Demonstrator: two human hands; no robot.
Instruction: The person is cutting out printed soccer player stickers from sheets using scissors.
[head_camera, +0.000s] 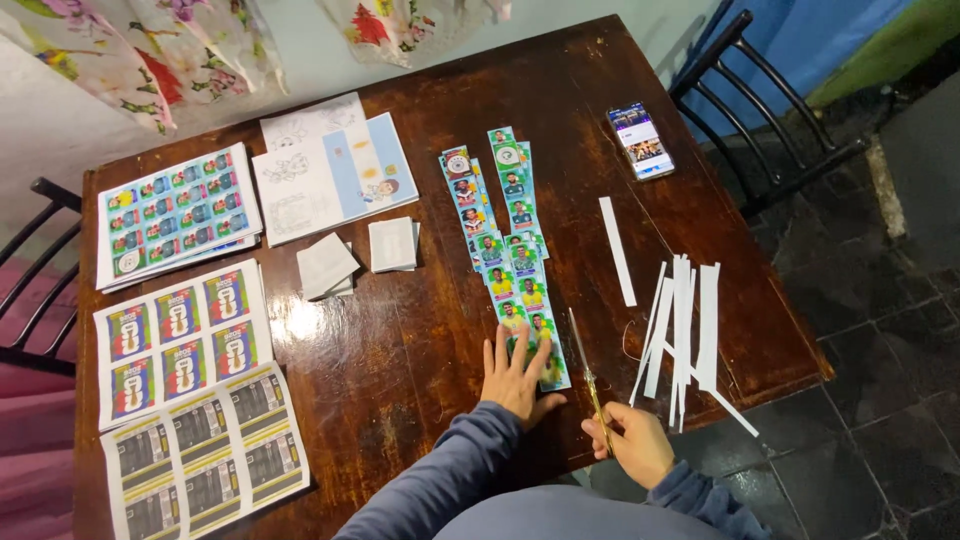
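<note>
Dark, glossy wood makes up the table (400, 340), which carries only flat paper goods; nothing on it is a container, and nothing sits inside anything else.

The left hand (517, 372) lies open, palm down with fingers spread, pressing on the near end of the sticker strips (505, 235). These long green-edged strips of small portrait stickers lie side by side and partly overlapped, their long axis running from near the front edge up toward the far edge, leaning slightly left at the far end. The right hand (632, 440) is closed around the handles of the scissors (588, 375) at the front edge; the handles are hidden inside the fist. The blades look closed or nearly so and point away from the person, roughly parallel to the strips and just right of them.

Near the right edge, a loose fan of white paper offcuts (682, 325) lies lengthwise, with one single white strip (617, 250) apart from it. A phone (641, 141) with its screen lit rests toward the far right corner. Along the left edge lie uncut sheets (180, 340) of stickers, the nearest one cut off by the picture's bottom. A sheet of portrait stickers (175, 212) sits toward the far left corner, an open booklet (330, 170) beside it, and two small white stacks (360, 258) in the middle. Pictures on the stickers are too small to make out. Black chairs (760, 110) stand beside the table.
</note>
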